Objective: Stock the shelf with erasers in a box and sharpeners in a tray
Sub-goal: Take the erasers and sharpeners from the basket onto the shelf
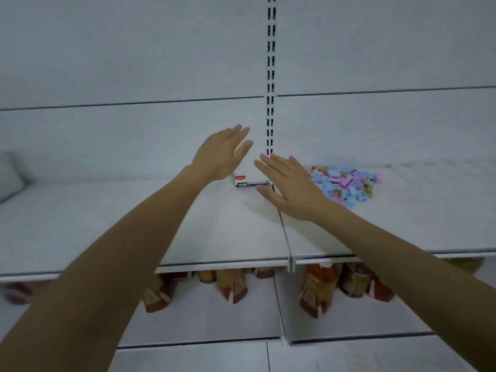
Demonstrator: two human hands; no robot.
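Note:
A small white eraser box [251, 181] with a black "4B" band stands on the white shelf [214, 232], near the back by the slotted upright. My left hand [222, 154] hovers with straight fingers just left of and above the box. My right hand [284, 186] lies flat with straight fingers at the box's right end and hides that end. A heap of blue, pink and purple sharpeners [346, 183] lies on the shelf right of my right hand. Whether a tray sits under the heap I cannot tell.
The slotted upright [271, 76] runs up the white back panel. A grey object [10, 175] sits at the far left of the shelf. On the shelf below stand bottles [319, 288] and packets [233, 285].

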